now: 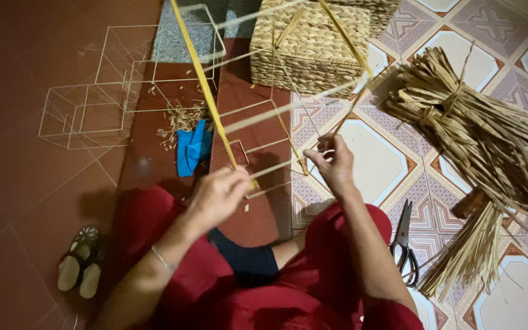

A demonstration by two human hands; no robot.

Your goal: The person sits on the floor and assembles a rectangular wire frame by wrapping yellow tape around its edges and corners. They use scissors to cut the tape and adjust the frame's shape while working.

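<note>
A person sits on the floor (32, 183) in red clothes. The left hand (218, 195) is closed around a long yellow strip (200, 73) that runs up and away from the body. The right hand (335, 162) pinches a thin straw strand (352, 98) between its fingers (319, 156), and the other fingers are loosely curled. Both hands are held up at a wire frame (264, 131), which sits just in front of the knees.

Behind the frame is a woven basket (310, 49). More bare wire frames (105, 91) stand to the left, near a blue cloth (192, 150) and a small pile of straw bits (181, 119). On the right, a big bundle of dry straw (484, 140) lies on the patterned tiles. Black scissors (404, 241) lie close to the right arm. A pair of sandals (80, 266) lies by the left elbow.
</note>
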